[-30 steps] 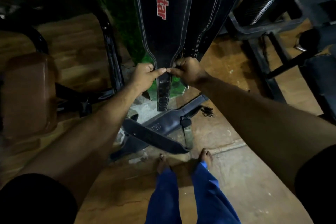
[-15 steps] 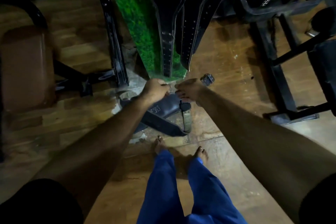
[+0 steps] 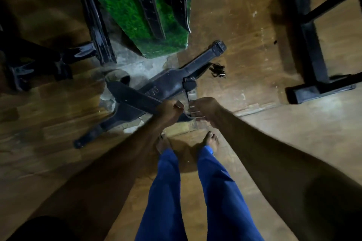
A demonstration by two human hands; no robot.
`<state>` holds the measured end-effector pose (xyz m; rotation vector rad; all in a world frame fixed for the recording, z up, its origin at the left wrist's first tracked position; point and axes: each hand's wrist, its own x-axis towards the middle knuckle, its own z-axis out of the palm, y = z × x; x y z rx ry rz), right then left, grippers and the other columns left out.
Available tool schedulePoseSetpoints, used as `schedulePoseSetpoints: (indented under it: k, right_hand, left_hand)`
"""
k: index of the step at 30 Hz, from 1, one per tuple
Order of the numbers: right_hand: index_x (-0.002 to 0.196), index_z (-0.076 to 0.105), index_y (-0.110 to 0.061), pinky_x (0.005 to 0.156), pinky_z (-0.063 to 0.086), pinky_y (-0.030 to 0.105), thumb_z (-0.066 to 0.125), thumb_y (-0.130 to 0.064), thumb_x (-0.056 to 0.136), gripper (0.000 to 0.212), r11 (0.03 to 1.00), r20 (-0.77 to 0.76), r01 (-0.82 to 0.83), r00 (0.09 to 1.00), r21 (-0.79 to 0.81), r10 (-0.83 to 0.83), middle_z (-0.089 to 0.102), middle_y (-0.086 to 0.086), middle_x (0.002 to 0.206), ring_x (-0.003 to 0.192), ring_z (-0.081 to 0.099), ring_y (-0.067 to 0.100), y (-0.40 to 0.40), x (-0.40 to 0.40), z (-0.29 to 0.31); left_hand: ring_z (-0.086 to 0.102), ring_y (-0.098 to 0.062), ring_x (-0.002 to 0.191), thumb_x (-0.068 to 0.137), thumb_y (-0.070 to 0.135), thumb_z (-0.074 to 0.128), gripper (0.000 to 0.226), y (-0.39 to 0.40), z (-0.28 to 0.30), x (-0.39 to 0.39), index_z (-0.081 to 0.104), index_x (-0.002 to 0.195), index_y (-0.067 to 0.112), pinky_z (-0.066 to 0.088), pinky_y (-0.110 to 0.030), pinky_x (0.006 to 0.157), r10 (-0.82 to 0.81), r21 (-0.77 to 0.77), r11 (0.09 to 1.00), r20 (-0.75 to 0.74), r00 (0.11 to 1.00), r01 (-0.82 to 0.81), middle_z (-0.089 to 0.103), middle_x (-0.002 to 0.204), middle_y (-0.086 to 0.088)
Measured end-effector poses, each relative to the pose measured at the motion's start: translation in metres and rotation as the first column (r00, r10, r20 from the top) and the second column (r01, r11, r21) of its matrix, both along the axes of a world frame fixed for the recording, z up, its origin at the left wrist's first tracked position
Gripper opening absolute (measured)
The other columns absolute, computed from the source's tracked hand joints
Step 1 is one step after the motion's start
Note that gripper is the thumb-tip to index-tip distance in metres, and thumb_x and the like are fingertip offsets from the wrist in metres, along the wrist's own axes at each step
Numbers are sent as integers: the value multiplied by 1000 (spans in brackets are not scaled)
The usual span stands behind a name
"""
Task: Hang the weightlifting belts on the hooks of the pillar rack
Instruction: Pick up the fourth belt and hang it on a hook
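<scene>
Wooden floor (image 3: 244, 25), worn to concrete beside the green pillar (image 3: 125, 6). Left hand (image 3: 169, 108) grips the floor belt (image 3: 166, 84); right hand (image 3: 203, 108) pinches its buckle (image 3: 193, 116).

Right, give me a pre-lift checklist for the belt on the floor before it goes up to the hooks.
1. Left hand gripping the floor belt: ok, fingers curled round its near edge.
2. Right hand on the buckle: cannot tell, fingers are at the metal loop but the grip is blurred.
3. Belt free of the second belt crossing it: not ok, the two overlap.
4. Small black item clear of the belt: ok, it lies beside it on the floor.
5. Feet clear of the belts: ok.
6. Free hook on the pillar: cannot tell, hooks are out of frame.
</scene>
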<state>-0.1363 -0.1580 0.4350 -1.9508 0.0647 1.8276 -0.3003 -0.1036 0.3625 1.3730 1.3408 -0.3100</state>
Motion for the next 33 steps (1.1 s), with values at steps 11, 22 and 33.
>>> schedulePoseSetpoints:
  k: [11,22,33]
  right_hand:
    - [83,68,-13,58,47,31,66,-19,94,12,992,209,118,970,49,-126,68,11,82,66,57,21,21,4,-247]
    - [106,65,-12,66,52,27,68,-28,95,20,930,444,293,819,224,-365,65,1,84,78,62,16,81,86,-458]
    - [111,66,-10,48,48,24,61,-20,100,16,877,347,424,806,225,-479,67,5,88,77,66,21,128,113,-513]
  left_hand:
    - [67,-27,96,92,13,66,19,29,-178,42,73,108,5,52,-32,82,-98,193,977,34,995,89,73,103,-12]
    - [65,-19,100,96,14,61,21,105,-374,149,66,115,10,46,-23,80,-67,315,949,121,990,26,71,114,-6]
    - [62,-15,97,95,10,60,20,143,-436,173,66,114,11,48,-24,80,-73,382,924,206,976,-11,68,112,-5]
